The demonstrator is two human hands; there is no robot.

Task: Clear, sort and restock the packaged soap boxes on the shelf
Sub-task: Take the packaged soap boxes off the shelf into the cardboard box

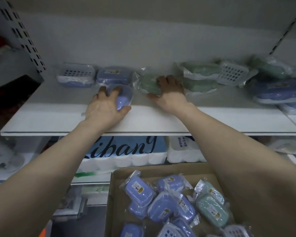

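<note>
White shelf (58, 117) against a pale back wall, with a perforated upright (20, 31) at far left. Wrapped blue soap boxes (75, 76) sit at the back left and green soap boxes (200, 74) right of centre. A cardboard box (116, 185) of further packs lies below. The right-hand stacks are blurred and cut off at the frame edge. Both arms reach up and forward. The left hand (104, 106) grips a blue soap box (125, 98) near the shelf front. The right hand (169, 89) holds a green soap box (149, 84), fingers over its top, thumb at its near edge.
</note>
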